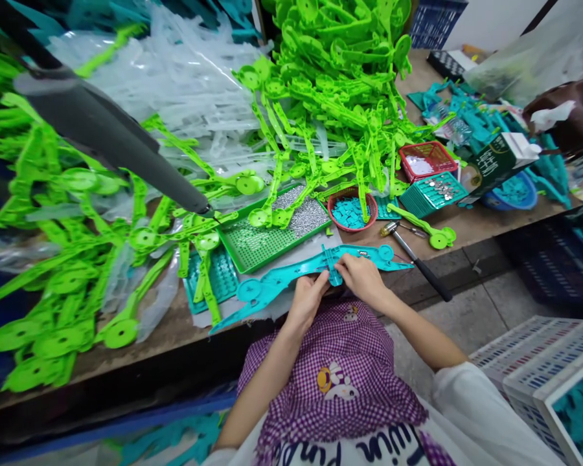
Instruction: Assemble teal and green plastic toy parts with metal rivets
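Note:
A long teal plastic part (291,277) with round ends lies across the near edge of the workbench. My left hand (307,299) and my right hand (362,277) are both closed on its middle, fingertips pinching a small teal piece (334,275) set into it. A green tray (265,243) holding small silvery screws sits just behind the part. A round red basket (352,210) of small teal pieces stands to the right of the tray. A hammer (415,260) with a black handle lies at my right.
Heaps of bright green plastic parts (340,71) and clear plastic parts (184,77) cover the bench. A red basket (427,160), a teal basket (432,193) and a carton (498,162) sit at the right. White crates (539,362) stand on the floor. A grey arm (111,136) reaches in from upper left.

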`<move>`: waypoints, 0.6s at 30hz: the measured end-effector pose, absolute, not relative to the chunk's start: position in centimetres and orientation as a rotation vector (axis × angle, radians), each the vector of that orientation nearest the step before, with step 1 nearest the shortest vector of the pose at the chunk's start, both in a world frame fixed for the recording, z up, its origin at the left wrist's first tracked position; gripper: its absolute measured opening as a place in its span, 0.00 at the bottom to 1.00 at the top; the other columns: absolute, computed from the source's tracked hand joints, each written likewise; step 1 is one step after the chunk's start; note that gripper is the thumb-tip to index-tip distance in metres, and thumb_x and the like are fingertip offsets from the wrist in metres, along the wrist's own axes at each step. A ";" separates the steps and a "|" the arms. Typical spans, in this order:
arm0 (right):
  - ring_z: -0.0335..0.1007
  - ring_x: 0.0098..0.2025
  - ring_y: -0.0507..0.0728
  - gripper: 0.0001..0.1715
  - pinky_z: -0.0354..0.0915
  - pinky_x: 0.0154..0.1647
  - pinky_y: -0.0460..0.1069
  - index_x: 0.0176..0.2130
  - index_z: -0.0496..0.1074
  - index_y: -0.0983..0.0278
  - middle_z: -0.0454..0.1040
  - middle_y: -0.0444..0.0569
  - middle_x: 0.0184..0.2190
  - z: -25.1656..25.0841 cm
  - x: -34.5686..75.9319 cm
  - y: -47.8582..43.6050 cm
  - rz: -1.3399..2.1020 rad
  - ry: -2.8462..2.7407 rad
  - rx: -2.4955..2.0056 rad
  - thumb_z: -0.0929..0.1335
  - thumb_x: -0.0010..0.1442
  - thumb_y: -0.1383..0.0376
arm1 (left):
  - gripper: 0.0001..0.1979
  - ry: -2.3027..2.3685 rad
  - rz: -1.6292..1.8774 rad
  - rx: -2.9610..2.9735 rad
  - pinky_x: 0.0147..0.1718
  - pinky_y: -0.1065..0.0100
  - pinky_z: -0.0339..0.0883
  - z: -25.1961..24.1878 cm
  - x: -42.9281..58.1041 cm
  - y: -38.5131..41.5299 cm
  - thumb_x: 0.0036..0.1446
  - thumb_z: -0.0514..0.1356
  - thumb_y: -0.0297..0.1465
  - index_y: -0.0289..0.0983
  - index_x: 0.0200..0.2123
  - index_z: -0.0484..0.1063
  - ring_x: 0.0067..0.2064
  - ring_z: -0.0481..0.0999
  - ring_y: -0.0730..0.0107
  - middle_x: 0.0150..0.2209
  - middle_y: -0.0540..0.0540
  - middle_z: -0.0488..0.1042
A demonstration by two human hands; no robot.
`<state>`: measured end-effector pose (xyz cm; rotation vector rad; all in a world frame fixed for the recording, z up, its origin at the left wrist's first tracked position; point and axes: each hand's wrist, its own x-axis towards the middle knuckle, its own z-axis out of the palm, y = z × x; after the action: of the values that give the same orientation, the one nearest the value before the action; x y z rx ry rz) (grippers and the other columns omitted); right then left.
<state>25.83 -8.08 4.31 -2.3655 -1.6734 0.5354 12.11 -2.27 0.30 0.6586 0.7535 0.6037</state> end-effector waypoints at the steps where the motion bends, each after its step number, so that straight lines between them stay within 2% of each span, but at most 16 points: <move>1: 0.77 0.39 0.59 0.12 0.57 0.35 0.49 0.41 0.72 0.63 0.81 0.52 0.39 4.2 25.4 -7.8 0.544 -1.648 -2.402 0.62 0.70 0.60 | 0.24 0.751 0.552 0.688 0.48 0.57 0.74 0.3 11.4 -1.8 0.38 0.75 0.43 0.32 0.35 0.79 0.41 0.82 0.56 0.35 0.39 0.82; 4: 0.78 0.40 0.60 0.15 0.57 0.33 0.49 0.43 0.72 0.61 0.82 0.51 0.39 4.2 24.7 -7.3 0.595 -1.582 -2.484 0.61 0.70 0.58 | 0.20 0.790 0.341 0.928 0.37 0.61 0.75 0.6 8.6 -0.3 0.43 0.73 0.43 0.35 0.36 0.80 0.31 0.80 0.61 0.32 0.41 0.82; 6: 0.78 0.40 0.60 0.15 0.57 0.33 0.49 0.44 0.73 0.61 0.82 0.51 0.39 4.1 24.5 -7.0 0.613 -1.558 -2.525 0.61 0.70 0.57 | 0.15 0.850 0.327 1.265 0.33 0.63 0.73 0.9 7.0 0.6 0.47 0.71 0.42 0.39 0.35 0.81 0.27 0.77 0.64 0.30 0.43 0.81; 9: 0.78 0.41 0.60 0.16 0.58 0.33 0.49 0.44 0.73 0.61 0.82 0.52 0.40 3.9 24.3 -6.7 0.617 -1.538 -2.541 0.60 0.70 0.57 | 0.12 0.894 0.539 1.793 0.39 0.61 0.70 1.0 6.5 1.8 0.49 0.70 0.38 0.43 0.39 0.81 0.33 0.76 0.61 0.35 0.45 0.80; 11: 0.78 0.42 0.60 0.16 0.58 0.35 0.49 0.46 0.72 0.61 0.81 0.53 0.41 4.0 24.5 -6.9 0.636 -1.543 -2.510 0.60 0.70 0.57 | 0.08 0.859 0.585 1.995 0.42 0.60 0.68 0.8 7.3 2.5 0.50 0.68 0.35 0.44 0.36 0.81 0.37 0.76 0.58 0.36 0.45 0.79; 13: 0.77 0.41 0.60 0.15 0.58 0.35 0.49 0.51 0.69 0.63 0.81 0.52 0.40 4.4 25.2 -7.7 0.706 -1.596 -2.416 0.63 0.68 0.59 | 0.04 0.819 0.531 2.076 0.41 0.61 0.67 0.3 8.2 3.3 0.54 0.64 0.34 0.42 0.32 0.80 0.37 0.76 0.58 0.32 0.45 0.79; 15: 0.76 0.38 0.58 0.21 0.57 0.34 0.48 0.56 0.64 0.64 0.80 0.48 0.36 5.2 26.2 -8.7 0.807 -1.677 -2.290 0.66 0.65 0.63 | 0.08 0.828 0.513 2.075 0.38 0.62 0.66 0.0 8.7 4.0 0.57 0.60 0.35 0.41 0.30 0.78 0.35 0.76 0.60 0.31 0.45 0.78; 16: 0.75 0.36 0.57 0.22 0.56 0.34 0.48 0.57 0.64 0.64 0.80 0.47 0.34 5.7 26.8 -9.2 0.822 -1.715 -2.238 0.67 0.64 0.65 | 0.09 0.842 0.521 2.062 0.37 0.62 0.66 -0.2 8.7 4.2 0.58 0.59 0.35 0.41 0.30 0.77 0.34 0.75 0.60 0.31 0.45 0.78; 18: 0.74 0.37 0.57 0.16 0.56 0.36 0.48 0.52 0.67 0.62 0.79 0.46 0.34 6.4 27.9 -9.3 0.722 -1.756 -2.178 0.65 0.64 0.67 | 0.09 0.872 0.543 2.046 0.37 0.63 0.65 -0.2 8.5 4.6 0.58 0.57 0.36 0.40 0.30 0.75 0.34 0.75 0.61 0.31 0.45 0.77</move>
<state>27.92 -9.31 6.39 -2.1780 -1.7556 0.7219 8.54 4.64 -0.15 2.0456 0.8716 0.5432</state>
